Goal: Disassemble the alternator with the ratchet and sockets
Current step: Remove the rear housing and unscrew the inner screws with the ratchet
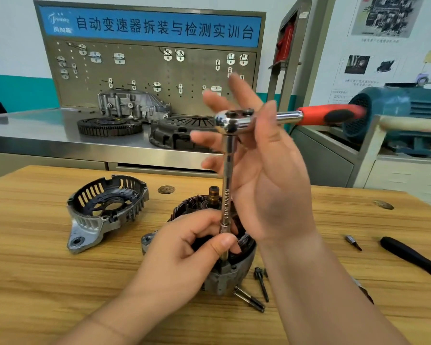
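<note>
**Fig. Alternator part-stripped, ratchet on a long extension.**

At the near middle of the table (47, 270), the alternator (224, 272) stands on end, with its windings and shaft stub upward. The left hand (184, 247) covers the near side of the alternator. Its thumb and fingers pinch the low end of the extension bar (226, 195), which runs down into the housing. The socket itself is hidden.

Just right of the alternator and touching the table lie loose bolts (250, 299). Further right are a small bit (353, 242) and a screwdriver (412, 256). Left of the alternator, well apart, sits the removed end cover (105, 210), with its open side up.

Above the alternator, the ratchet (230, 120) caps the bar, and its red handle points right. The right hand (266, 185) is open with the fingers straight and spread. The base of its thumb lies across the ratchet's bare neck, and the handle is not grasped.

Behind the alternator, on a steel bench (35, 130), rest a flywheel (110, 125) and a clutch cover (179, 131).

*Handling.*
- **Alternator:** the cast body is probably heavy and rigid. It is best held by the housing or its lug, never by the copper windings or the shaft end, which look easily damaged.
- **Ratchet and bar:** the polished bar and neck are likely slippery, so the rubber handle gives the surer grip. A bar this long may tip off its fastener unless it is steadied low.
</note>
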Action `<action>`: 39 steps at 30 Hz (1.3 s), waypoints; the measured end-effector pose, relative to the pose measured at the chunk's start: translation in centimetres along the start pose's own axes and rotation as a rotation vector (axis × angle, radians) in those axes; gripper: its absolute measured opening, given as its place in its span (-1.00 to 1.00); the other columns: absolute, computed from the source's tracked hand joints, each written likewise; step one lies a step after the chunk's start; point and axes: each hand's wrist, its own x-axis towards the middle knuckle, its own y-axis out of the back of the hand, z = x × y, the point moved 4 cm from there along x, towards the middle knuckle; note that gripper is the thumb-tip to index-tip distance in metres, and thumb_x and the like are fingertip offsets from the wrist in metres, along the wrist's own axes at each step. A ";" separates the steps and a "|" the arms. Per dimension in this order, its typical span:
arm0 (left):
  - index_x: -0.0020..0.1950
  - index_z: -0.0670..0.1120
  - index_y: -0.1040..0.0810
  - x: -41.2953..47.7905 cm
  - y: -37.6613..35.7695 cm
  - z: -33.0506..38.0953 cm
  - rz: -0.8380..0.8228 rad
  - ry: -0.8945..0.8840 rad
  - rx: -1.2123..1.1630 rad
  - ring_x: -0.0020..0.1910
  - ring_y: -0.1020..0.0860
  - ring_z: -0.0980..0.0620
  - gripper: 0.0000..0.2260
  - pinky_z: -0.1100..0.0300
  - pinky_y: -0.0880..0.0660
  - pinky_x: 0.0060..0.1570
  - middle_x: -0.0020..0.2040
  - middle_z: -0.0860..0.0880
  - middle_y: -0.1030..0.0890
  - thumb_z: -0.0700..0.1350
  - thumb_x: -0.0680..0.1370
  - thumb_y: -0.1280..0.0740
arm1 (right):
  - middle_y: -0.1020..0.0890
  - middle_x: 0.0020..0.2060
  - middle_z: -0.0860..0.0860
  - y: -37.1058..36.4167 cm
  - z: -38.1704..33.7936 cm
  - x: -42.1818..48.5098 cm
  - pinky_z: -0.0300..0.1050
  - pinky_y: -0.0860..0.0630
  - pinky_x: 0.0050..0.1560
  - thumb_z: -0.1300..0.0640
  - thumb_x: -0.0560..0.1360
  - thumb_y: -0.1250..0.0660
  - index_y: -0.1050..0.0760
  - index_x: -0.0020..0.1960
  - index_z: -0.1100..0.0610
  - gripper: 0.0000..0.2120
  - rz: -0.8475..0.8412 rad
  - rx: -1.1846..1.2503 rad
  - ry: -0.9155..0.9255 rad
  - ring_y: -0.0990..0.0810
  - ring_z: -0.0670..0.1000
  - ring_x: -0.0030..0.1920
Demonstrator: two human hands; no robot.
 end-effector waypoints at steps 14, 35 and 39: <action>-0.11 -0.01 -0.62 0.0 0.1 0.0 -0.019 -0.010 0.063 -0.11 -0.63 0.17 -0.78 0.31 -0.48 -0.04 -0.21 0.19 -0.68 0.08 0.47 -0.27 | -0.65 0.13 0.03 0.0 0.2 -0.1 -0.18 -0.57 -0.21 -0.01 0.54 -0.17 -0.52 0.20 -0.01 -0.71 0.040 0.050 -0.012 -0.65 0.06 -0.02; -0.18 0.05 -0.62 -0.1 0.3 -0.1 0.019 0.012 0.087 -0.15 -0.63 0.18 -0.86 0.37 -0.49 -0.15 -0.23 0.14 -0.68 0.09 0.46 -0.34 | -0.60 0.15 -0.05 0.0 -0.1 0.2 -0.16 -0.50 0.03 0.08 0.57 -0.14 -0.48 0.23 0.00 -0.73 0.031 0.057 0.019 -0.54 0.13 0.27; -0.10 0.06 -0.65 -0.1 0.0 -0.1 -0.006 -0.035 0.099 -0.07 -0.62 0.09 -0.75 0.14 -0.52 -0.06 -0.16 0.12 -0.67 0.12 0.48 -0.22 | -0.71 -0.07 -0.02 0.5 0.9 0.1 -0.14 -0.54 0.01 -0.13 0.60 0.01 -0.46 0.26 0.09 -0.55 0.044 0.144 -0.174 -0.66 0.03 0.02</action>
